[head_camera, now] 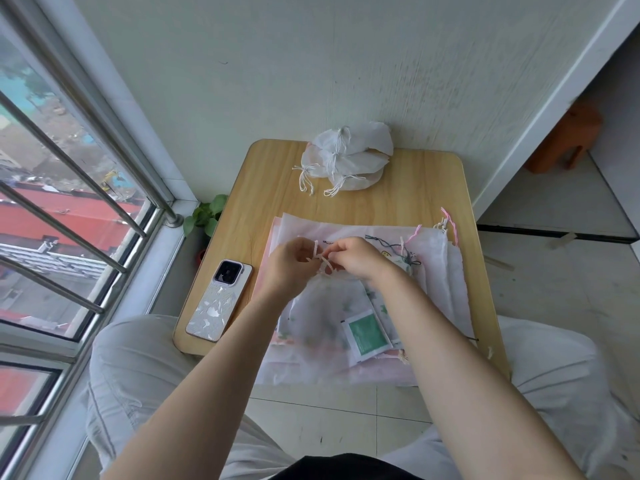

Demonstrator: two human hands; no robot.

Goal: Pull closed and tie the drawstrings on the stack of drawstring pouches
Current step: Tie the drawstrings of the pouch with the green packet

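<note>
A stack of flat sheer pouches [443, 271] covers the near half of a small wooden table [415, 188]. On top lies a translucent pouch [329, 313] with its mouth gathered, and a green-and-white packet [367, 336] shows beside it. My left hand [289, 266] and my right hand [356, 258] meet over the gathered mouth, and each pinches a pale pink drawstring end [320, 259]. At the table's far edge sits a pile of white pouches [346, 157] with their white cords knotted.
A phone [220, 301] lies face down at the table's left near corner. Loose pink and dark cords [415, 242] trail over the stack at the right. A window with metal bars fills the left side, a small green plant [206, 214] stands below it, and a wall rises behind.
</note>
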